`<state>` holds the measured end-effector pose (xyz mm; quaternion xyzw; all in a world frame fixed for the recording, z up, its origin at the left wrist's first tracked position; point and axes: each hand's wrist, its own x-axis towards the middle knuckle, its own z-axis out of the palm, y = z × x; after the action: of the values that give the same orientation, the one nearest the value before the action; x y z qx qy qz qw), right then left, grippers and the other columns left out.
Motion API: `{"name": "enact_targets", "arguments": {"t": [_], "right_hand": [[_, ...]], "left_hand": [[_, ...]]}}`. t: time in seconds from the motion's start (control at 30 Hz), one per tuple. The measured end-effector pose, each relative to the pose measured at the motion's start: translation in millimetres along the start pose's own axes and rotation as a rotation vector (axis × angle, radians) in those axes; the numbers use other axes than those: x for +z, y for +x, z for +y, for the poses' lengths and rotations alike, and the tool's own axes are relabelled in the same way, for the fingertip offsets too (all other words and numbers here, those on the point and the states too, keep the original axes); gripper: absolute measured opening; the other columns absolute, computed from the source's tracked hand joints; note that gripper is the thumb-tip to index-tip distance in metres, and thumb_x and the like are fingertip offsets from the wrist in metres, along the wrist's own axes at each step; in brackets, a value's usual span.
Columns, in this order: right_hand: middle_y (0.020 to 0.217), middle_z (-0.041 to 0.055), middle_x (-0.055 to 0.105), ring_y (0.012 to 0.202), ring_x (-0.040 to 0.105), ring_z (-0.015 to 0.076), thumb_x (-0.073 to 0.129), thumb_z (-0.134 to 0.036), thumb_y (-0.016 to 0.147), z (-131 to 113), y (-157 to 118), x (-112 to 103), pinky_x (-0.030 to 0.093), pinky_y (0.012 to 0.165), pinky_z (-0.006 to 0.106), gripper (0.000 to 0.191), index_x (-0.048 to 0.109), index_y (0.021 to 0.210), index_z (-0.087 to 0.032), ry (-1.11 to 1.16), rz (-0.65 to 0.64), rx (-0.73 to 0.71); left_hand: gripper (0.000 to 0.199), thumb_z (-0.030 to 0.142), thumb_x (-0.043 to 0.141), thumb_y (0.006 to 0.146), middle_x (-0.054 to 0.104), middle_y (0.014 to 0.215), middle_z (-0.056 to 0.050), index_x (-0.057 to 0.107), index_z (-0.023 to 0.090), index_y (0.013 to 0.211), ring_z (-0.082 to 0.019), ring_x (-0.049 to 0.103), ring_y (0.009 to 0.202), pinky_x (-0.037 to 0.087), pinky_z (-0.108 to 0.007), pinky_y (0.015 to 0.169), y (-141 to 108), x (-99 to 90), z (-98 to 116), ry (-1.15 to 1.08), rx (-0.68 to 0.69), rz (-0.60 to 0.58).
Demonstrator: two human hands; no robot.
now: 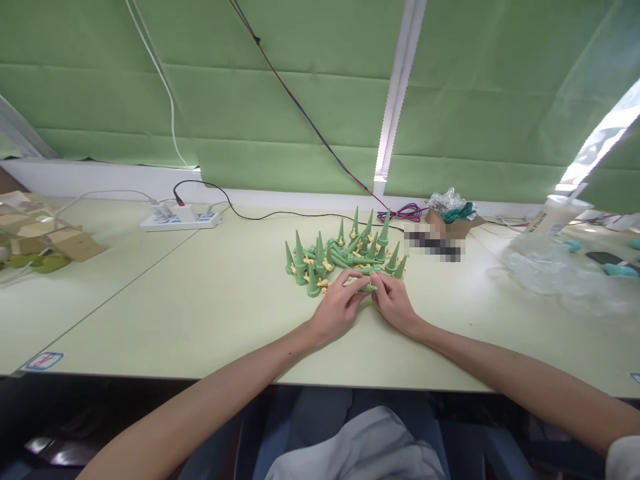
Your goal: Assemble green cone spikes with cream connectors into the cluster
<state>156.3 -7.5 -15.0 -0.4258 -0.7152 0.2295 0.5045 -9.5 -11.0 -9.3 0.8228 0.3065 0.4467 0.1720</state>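
Several green cone-shaped pieces (299, 257) with small yellow figures on them stand and lie in a cluster on the pale table. In front of this cluster, my left hand (341, 301) is closed on a green cone (369, 288), which lies sideways between its fingers and thumb. My right hand (393, 301) touches it from the other side, fingers pinched together near its tip; whatever small thing they hold is hidden. Both hands are almost touching each other.
A white power strip (181, 219) with plugs sits at the back left, beside cardboard pieces (75, 243). At the back right are an open box (453, 225), a cup (556, 215) and clear plastic bags (543, 263). A black cable runs behind the cones.
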Motion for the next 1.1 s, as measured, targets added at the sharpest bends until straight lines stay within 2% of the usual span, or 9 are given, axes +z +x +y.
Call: {"name": "enact_targets", "arguments": {"t": [0.17, 0.3, 0.43, 0.57, 0.7, 0.83, 0.93, 1.0, 1.1], "right_hand": [[0.05, -0.0041, 0.034, 0.047, 0.037, 0.0126, 0.035, -0.051, 0.101, 0, 8, 3, 0.031, 0.048, 0.028, 0.047, 0.035, 0.064, -0.023, -0.006, 0.025, -0.056], [0.051, -0.0026, 0.04, 0.048, 0.039, 0.0129, 0.034, -0.051, 0.101, -1, 14, 5, 0.033, 0.05, 0.028, 0.048, 0.037, 0.063, -0.023, -0.02, 0.034, -0.083], [0.053, -0.0014, 0.046, 0.049, 0.042, 0.0132, 0.036, -0.049, 0.101, -2, 14, 5, 0.037, 0.053, 0.029, 0.047, 0.039, 0.063, -0.022, 0.021, 0.037, -0.067], [0.054, -0.0017, 0.047, 0.049, 0.043, 0.013, 0.036, -0.05, 0.101, 0, 14, 5, 0.037, 0.053, 0.028, 0.046, 0.039, 0.065, -0.022, 0.086, 0.075, -0.041], [0.055, -0.0018, 0.048, 0.051, 0.043, 0.0129, 0.036, -0.051, 0.101, 3, 15, 2, 0.037, 0.054, 0.028, 0.047, 0.04, 0.065, -0.022, 0.046, 0.106, -0.062], [0.056, -0.0018, 0.048, 0.051, 0.044, 0.0131, 0.037, -0.05, 0.101, 3, 14, -1, 0.037, 0.055, 0.028, 0.044, 0.039, 0.066, -0.023, 0.012, 0.054, -0.101], [0.056, -0.0022, 0.047, 0.051, 0.043, 0.0129, 0.038, -0.048, 0.101, 1, 14, -2, 0.036, 0.055, 0.028, 0.043, 0.04, 0.067, -0.023, 0.007, 0.027, -0.13], [0.056, -0.0023, 0.047, 0.051, 0.044, 0.0129, 0.038, -0.047, 0.101, 0, 14, -2, 0.036, 0.055, 0.028, 0.042, 0.04, 0.067, -0.023, 0.003, 0.016, -0.144], [0.056, -0.0026, 0.048, 0.051, 0.044, 0.0129, 0.038, -0.046, 0.102, -1, 15, -4, 0.037, 0.056, 0.027, 0.041, 0.041, 0.068, -0.023, -0.001, -0.012, -0.146]], "left_hand": [[0.028, 0.02, 0.045, 0.097, 0.051, 0.111, -0.008, 0.063, 0.026, 0.117, -0.007, 0.051, 0.062, 0.05, -0.023, 0.061, -1, -1.2, -4, 0.09, 0.0, 0.073], [0.026, 0.02, 0.046, 0.097, 0.05, 0.104, -0.005, 0.062, 0.026, 0.118, -0.005, 0.047, 0.057, 0.048, -0.023, 0.06, -1, -0.7, -5, 0.124, -0.023, 0.147], [0.02, 0.024, 0.052, 0.095, 0.052, 0.101, -0.004, 0.053, 0.023, 0.115, -0.006, 0.049, 0.057, 0.045, -0.023, 0.057, 2, -1.0, -2, 0.041, -0.133, 0.142], [0.012, 0.033, 0.052, 0.095, 0.055, 0.095, -0.002, 0.05, 0.021, 0.099, -0.008, 0.046, 0.055, 0.04, -0.024, 0.055, 6, -3.5, 3, -0.036, -0.231, 0.133], [0.031, 0.039, 0.043, 0.098, 0.054, 0.077, -0.003, 0.052, 0.02, 0.075, -0.015, 0.05, 0.067, 0.041, -0.027, 0.061, 10, -7.9, 8, -0.001, -0.203, 0.155], [0.044, 0.045, 0.04, 0.099, 0.051, 0.06, -0.002, 0.055, 0.02, 0.066, -0.017, 0.051, 0.064, 0.042, -0.029, 0.065, 13, -12.7, 10, -0.08, -0.249, 0.182], [0.053, 0.046, 0.04, 0.099, 0.051, 0.055, -0.002, 0.051, 0.019, 0.055, -0.016, 0.052, 0.064, 0.043, -0.029, 0.068, 14, -14.9, 10, -0.12, -0.259, 0.148], [0.056, 0.048, 0.042, 0.098, 0.05, 0.053, -0.001, 0.045, 0.019, 0.05, -0.015, 0.052, 0.062, 0.043, -0.029, 0.067, 14, -15.2, 11, -0.138, -0.273, 0.111], [0.051, 0.052, 0.047, 0.095, 0.049, 0.053, 0.001, 0.047, 0.019, 0.057, -0.013, 0.051, 0.052, 0.041, -0.027, 0.055, 15, -14.4, 13, -0.212, -0.351, 0.049]]}}
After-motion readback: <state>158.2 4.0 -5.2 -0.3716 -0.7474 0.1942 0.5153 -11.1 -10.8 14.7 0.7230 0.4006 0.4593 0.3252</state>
